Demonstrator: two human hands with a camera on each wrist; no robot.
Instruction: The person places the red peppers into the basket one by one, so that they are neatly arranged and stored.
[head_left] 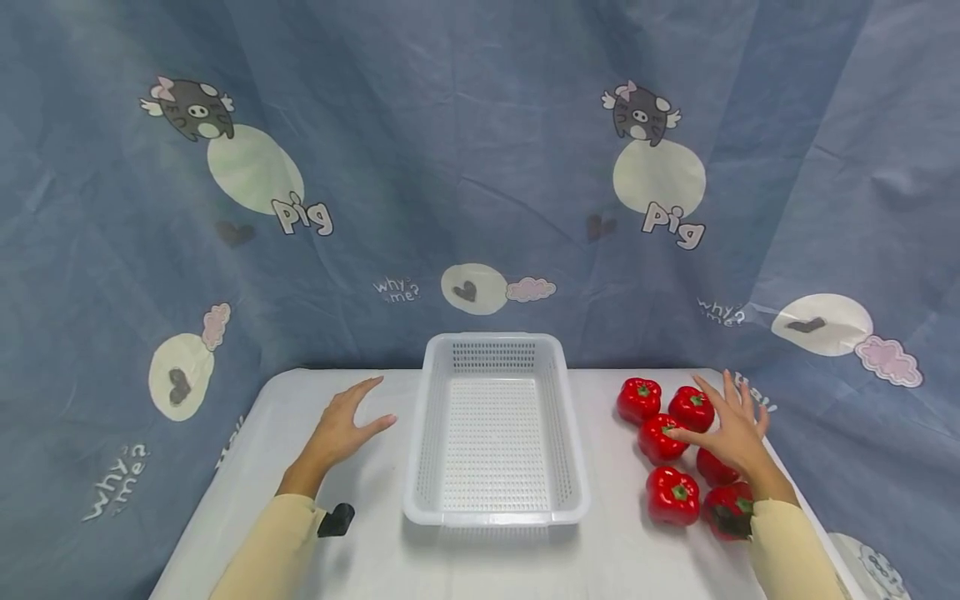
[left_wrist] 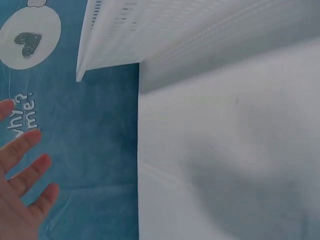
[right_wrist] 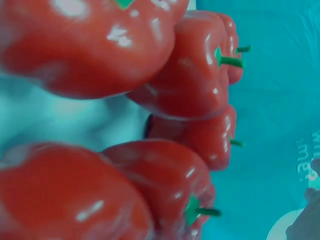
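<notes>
Several shiny red bell peppers [head_left: 672, 497] with green stems stand grouped on the right part of the white table. My right hand [head_left: 733, 437] is over the group with its fingers spread; it grips no pepper. Close up in the right wrist view, the peppers [right_wrist: 192, 75] fill the left side, and only part of the hand [right_wrist: 306, 220] shows at the lower right edge. Left of the white plastic basket [head_left: 495, 518], my left hand [head_left: 337, 429] hovers with thumb and fingers apart, holding nothing. Its spread fingers appear in the left wrist view, apart from the basket [left_wrist: 150, 30].
The basket stands mid-table with nothing in it. A blue cloth [head_left: 450, 167] printed with pigs and lettering hangs behind the white table [head_left: 375, 550] and at its sides. A black wrist strap piece [head_left: 337, 520] sits at the left sleeve [head_left: 273, 542].
</notes>
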